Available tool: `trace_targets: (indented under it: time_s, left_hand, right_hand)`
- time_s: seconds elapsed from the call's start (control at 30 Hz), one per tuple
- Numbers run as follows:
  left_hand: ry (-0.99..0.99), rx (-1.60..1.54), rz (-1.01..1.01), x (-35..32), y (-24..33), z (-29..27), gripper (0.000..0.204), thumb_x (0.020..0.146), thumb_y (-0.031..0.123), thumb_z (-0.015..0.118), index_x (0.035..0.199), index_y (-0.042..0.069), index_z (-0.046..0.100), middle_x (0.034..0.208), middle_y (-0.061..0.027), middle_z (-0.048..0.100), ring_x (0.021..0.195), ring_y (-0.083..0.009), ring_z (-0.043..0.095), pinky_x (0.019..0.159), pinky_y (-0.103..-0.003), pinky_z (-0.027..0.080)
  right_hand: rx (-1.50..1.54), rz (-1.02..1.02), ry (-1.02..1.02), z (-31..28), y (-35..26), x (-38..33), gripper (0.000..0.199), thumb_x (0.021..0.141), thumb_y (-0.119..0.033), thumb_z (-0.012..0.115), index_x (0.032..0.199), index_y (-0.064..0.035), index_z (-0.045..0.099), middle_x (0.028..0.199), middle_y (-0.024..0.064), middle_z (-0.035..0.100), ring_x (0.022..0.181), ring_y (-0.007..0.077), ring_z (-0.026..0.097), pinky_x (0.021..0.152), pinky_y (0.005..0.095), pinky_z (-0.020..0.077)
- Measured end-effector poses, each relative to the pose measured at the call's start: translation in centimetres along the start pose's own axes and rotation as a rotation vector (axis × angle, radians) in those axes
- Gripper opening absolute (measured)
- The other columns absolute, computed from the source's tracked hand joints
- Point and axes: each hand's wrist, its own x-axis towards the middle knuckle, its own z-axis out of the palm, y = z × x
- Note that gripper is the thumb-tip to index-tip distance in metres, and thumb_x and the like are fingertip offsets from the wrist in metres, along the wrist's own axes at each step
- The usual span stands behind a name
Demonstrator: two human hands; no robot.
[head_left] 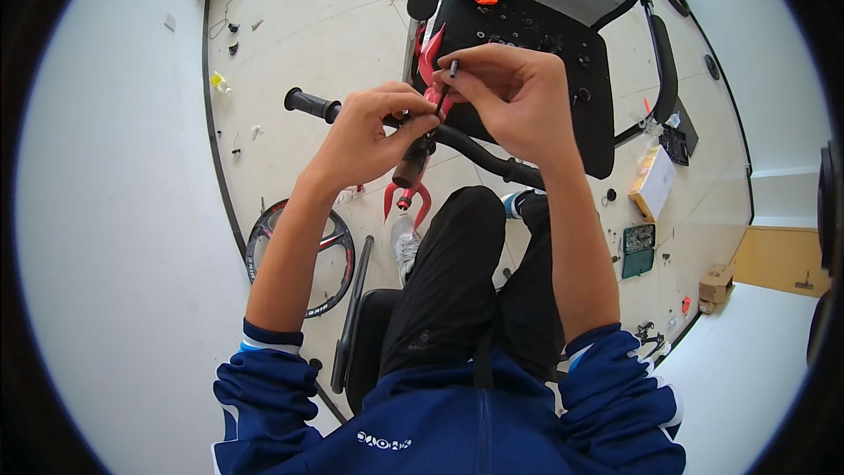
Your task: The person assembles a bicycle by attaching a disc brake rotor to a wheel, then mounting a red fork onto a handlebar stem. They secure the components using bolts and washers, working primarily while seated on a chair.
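Head view: office chair (563, 79) w/ black seat sits right ahead, small parts on it; legs below, bike wheel (303, 255) on floor at left, so free room is mostly upper left. Black handlebar (479, 154) w/ red fork (431, 57) is held over the knees. Left hand (374, 136) curled tight around bar/stem clamp. Right hand (514, 92) pinches thin black hex key (451, 70) at the clamp, other fingers loosely curled.

Bright, even daylight, soft shadows, sharp centre, fisheye-bent edges, dark rim.
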Motion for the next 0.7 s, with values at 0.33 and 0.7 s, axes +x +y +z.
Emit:
trace_targets:
  time_s: [0.33, 0.7]
  left_hand:
    - [0.163, 0.346, 0.036, 3.4, 7.0, -2.2, 0.016, 0.085, 0.014, 0.075, 0.089, -0.001, 0.076, 0.078, -0.0102, 0.073, 0.072, -0.0134, 0.07, 0.072, -0.024, 0.054]
    - [-0.263, 0.489, 0.246, 7.5, 5.8, -5.6, 0.01, 0.085, 0.002, 0.069, 0.093, 0.0, 0.075, 0.08, -0.0105, 0.07, 0.07, -0.0207, 0.065, 0.068, -0.028, 0.053]
  right_hand:
    - [-0.046, 0.016, 0.034, 0.9, -0.4, 0.3, 0.013, 0.086, -0.002, 0.07, 0.096, 0.0042, 0.073, 0.083, 0.0117, 0.074, 0.076, 0.017, 0.074, 0.072, 0.0253, 0.0575]
    - [0.156, 0.107, 0.042, 1.6, 1.1, 0.1, 0.017, 0.09, -0.007, 0.069, 0.102, 0.0036, 0.07, 0.087, 0.012, 0.074, 0.08, 0.0175, 0.073, 0.076, 0.0279, 0.059]
